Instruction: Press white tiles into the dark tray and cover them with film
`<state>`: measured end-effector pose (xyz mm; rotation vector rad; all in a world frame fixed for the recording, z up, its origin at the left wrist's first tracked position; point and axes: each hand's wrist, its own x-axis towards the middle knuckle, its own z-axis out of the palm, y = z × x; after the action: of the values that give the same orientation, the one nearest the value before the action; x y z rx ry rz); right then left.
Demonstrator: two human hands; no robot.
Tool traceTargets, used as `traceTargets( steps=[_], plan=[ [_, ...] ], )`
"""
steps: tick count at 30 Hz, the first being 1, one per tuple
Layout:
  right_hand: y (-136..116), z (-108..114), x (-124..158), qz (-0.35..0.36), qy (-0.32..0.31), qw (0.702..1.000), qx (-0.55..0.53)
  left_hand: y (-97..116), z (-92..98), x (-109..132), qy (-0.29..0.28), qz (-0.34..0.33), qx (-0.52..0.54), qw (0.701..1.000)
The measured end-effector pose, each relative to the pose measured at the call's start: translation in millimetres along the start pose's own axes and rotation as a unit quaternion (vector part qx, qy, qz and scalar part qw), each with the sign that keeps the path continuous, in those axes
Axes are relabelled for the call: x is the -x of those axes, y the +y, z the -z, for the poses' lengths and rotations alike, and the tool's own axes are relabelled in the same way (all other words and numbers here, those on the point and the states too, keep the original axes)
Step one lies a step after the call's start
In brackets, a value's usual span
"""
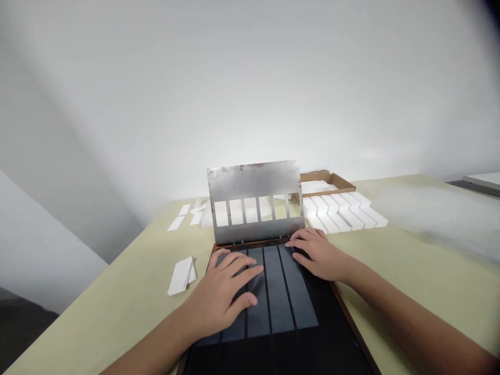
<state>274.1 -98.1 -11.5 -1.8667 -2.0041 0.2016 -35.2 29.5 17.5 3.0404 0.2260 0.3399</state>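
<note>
On the strips, fingertip level: the fingers (239, 260) of the left hand (222, 297) lie spread and flat, palm down, thumb out to the side. They grasp nothing; we record them as released and simply pressing on the surface. The fingers (303, 237) of the right hand (320, 255) are likewise extended and flat, with nothing closed in them, their tips near the hinge line at the far end.

Under both palms lie the dark blue-grey rectangular strips (281, 297), side by side with thin dark gaps between them. They sit inside a shallow black tray with a brown frame (349, 314), directly in front of us at the near edge of the table.

At the tray's far edge a dull grey sheet-metal plate (253, 179) stands upright on its hinges. A row of rectangular openings runs across its lower half.

Behind and to the right we note rows of white rectangular blocks (344, 213), and behind them a flat brown cardboard box (336, 180). To the left lies a small stack of white cards (182, 276); further back, scattered white pieces (177, 221). All rest on the pale yellow-green tabletop (410, 271).
</note>
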Motion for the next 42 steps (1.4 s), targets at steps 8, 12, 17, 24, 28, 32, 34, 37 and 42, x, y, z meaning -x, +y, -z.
traceTargets(
  steps=[8, 12, 17, 24, 28, 32, 34, 37, 42],
  plan=[
    [-0.9, -0.2, -1.0, 0.002, 0.007, 1.0, 0.003, 2.1, 2.3, -0.6, 0.014, 0.004, 0.002, 1.0],
    [-2.0, 0.3, -1.5, 0.002, 0.01, 1.0, 0.002, 3.0, 5.2, -1.3, 0.02, 0.001, 0.0, 1.0],
    [-2.2, -0.1, -1.2, 0.004, 0.012, 1.0, -0.002, 3.9, 5.9, -1.2, 0.025, 0.002, -0.001, 1.0],
    [-1.2, -0.4, -1.9, 0.002, 0.015, 1.0, -0.007, -0.4, 3.7, -0.8, 0.033, 0.001, -0.006, 0.999],
    [-1.7, 0.8, -2.2, 0.001, 0.011, 1.0, -0.001, -6.1, 2.6, -0.7, 0.049, 0.002, -0.007, 0.999],
    [-2.7, 2.3, -1.3, -0.003, 0.013, 1.0, 0.002, -11.4, 1.5, -2.0, 0.063, 0.01, -0.013, 0.998],
    [-2.9, 2.5, -1.2, 0.0, 0.014, 1.0, 0.0, -14.3, 0.4, -2.7, 0.065, 0.014, -0.018, 0.998],
    [-2.4, 1.9, -1.8, 0.003, 0.015, 1.0, -0.005, -19.0, -1.3, -2.8, 0.062, 0.021, -0.024, 0.998],
    [0.0, 0.1, -2.3, 0.005, 0.021, 1.0, -0.015, -32.2, 4.8, 0.0, 0.059, 0.048, -0.028, 0.997]
  ],
)
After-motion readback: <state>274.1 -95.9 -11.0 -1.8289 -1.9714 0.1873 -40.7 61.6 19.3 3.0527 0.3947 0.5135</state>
